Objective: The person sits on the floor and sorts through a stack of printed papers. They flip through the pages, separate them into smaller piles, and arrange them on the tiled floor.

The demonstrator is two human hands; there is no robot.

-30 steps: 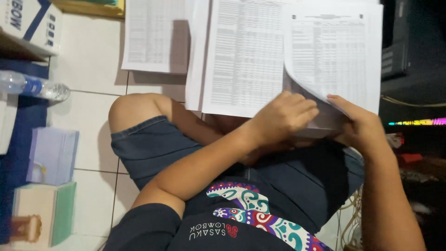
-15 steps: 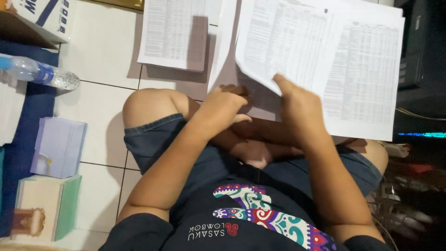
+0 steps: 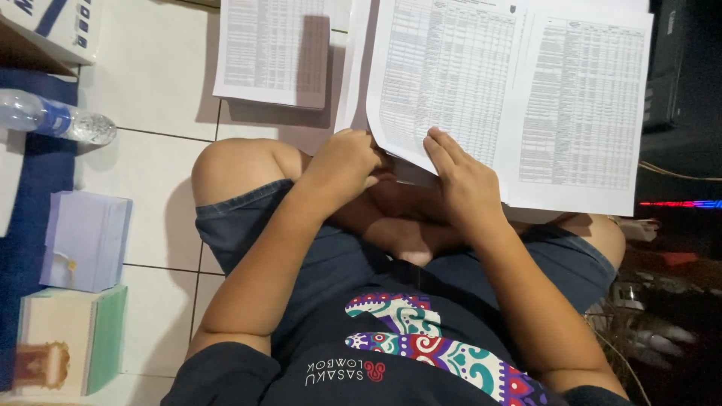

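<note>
Left hand (image 3: 342, 169): fingers curled in, closed on the lower left edge of the stack of printed sheets (image 3: 451, 83), knuckles toward me; exact pinch point is hidden behind the hand. Right hand (image 3: 462, 180): fingers extended and spread, pressed flat against the underside of the top sheet, thumb side gripping its lower edge, so that sheet is lifted and slightly curled away from the one behind it. A second sheet (image 3: 583, 113) sits just to the right, overlapping the first, also full of dense table rows; print too small to make out. The stack is held over my lap, above my crossed legs, between both hands. I sit on a white tile floor (image 3: 158, 83) in dark denim shorts (image 3: 316, 256) and a dark shirt with a colourful pattern. Another printed page (image 3: 274, 49) lies flat on the floor, apart from the stack, beyond my left knee (image 3: 226, 165). Further left: a clear plastic bottle (image 3: 53, 120) lying on its side, a pale purple box (image 3: 86, 240) below it, a cream and green box (image 3: 71, 342) nearest me, a cardboard box (image 3: 53, 26) at the top corner. Right edge is dark, with a thin strip of coloured light (image 3: 681, 204).
</note>
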